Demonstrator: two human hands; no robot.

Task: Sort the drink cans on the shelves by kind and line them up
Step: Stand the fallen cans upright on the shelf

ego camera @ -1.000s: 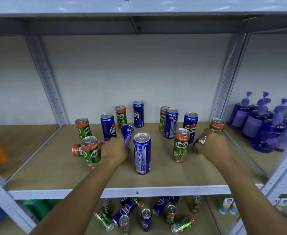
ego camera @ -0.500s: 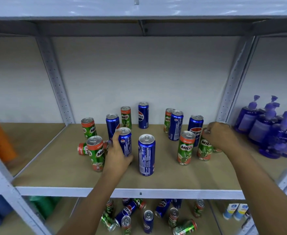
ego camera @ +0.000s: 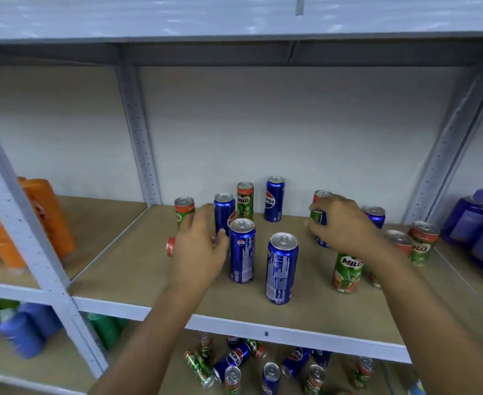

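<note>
Blue Pepsi cans and green Milo cans stand mixed on the brown shelf (ego camera: 115, 269). My left hand (ego camera: 197, 249) hovers with spread fingers just left of an upright Pepsi can (ego camera: 241, 252), holding nothing. It hides part of a can lying on its side (ego camera: 170, 246). My right hand (ego camera: 345, 226) curls its fingers round a blue Pepsi can (ego camera: 323, 242) at the back, with a Milo can (ego camera: 320, 194) right behind it. Another Pepsi can (ego camera: 281, 269) stands in front. A Milo can (ego camera: 347, 273) stands under my right wrist, and two more Milo cans (ego camera: 422, 243) stand at the right.
Several cans lie jumbled on the lower shelf (ego camera: 234, 363). Purple pump bottles (ego camera: 477, 226) fill the bay to the right and orange packs (ego camera: 49, 218) the bay to the left. Grey metal uprights (ego camera: 137, 132) frame the bay. More cans (ego camera: 274, 199) stand near the back wall.
My left hand has let go of the Pepsi can it stood upright and opened. My right hand left the Milo can at the right and moved left onto the blue can.
</note>
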